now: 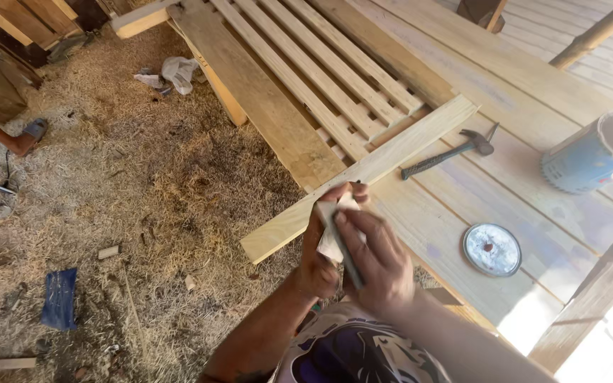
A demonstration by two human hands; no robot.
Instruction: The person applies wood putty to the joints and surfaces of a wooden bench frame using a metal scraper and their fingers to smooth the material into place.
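Observation:
Both my hands are close together over the near end of a pale wooden plank (391, 152) that lies slanted across the boards. My left hand (318, 255) and my right hand (381, 262) hold a folded sheet of sandpaper (335, 234), whitish on one side and dark grey on the other, just above the plank. My fingers hide part of the sheet.
A claw hammer (448, 152) lies on the plank deck beyond the plank. A round metal lid (492, 249) and a blue can (590, 156) sit to the right. Slats (321, 71) lie further out. Sawdust-covered ground (129, 191) spreads left, with another person's foot (26, 138).

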